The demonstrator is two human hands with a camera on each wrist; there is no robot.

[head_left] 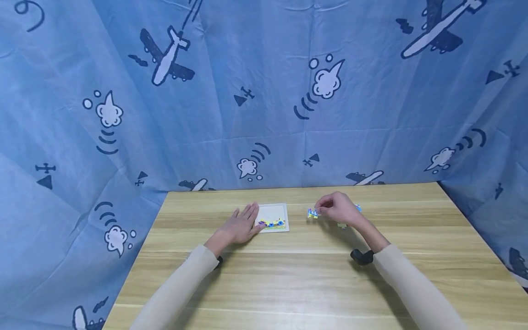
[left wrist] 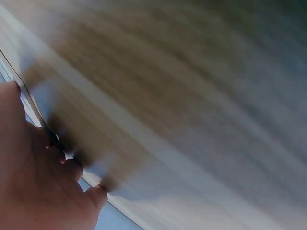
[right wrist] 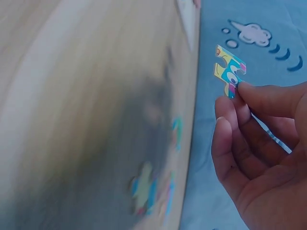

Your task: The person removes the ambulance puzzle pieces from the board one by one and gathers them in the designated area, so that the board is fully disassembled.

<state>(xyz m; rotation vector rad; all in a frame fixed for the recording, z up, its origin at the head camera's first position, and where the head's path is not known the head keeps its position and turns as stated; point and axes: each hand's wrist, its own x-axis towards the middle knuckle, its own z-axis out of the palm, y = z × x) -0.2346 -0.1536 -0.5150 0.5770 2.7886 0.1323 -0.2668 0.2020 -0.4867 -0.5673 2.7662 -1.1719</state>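
My right hand [head_left: 339, 208] pinches a jigsaw puzzle piece [right wrist: 231, 72] between thumb and fingertips, above the table. The piece is yellow and blue with a cartoon eye on it. To its left lies a white puzzle tray [head_left: 273, 210], its lower part filled with colourful pieces [head_left: 272, 223] and its upper part bare. My left hand [head_left: 240, 225] rests on the tray's left edge with fingers straight, covering that side. In the left wrist view the left fingers [left wrist: 33, 158] reach along the tabletop, and the tray is mostly hidden.
Several loose puzzle pieces [right wrist: 144, 189] lie on the wooden table [head_left: 280, 279] under and beside the right hand, partly hidden by it in the head view. A blue curtain [head_left: 264, 91] with airplane prints hangs behind the table's far edge.
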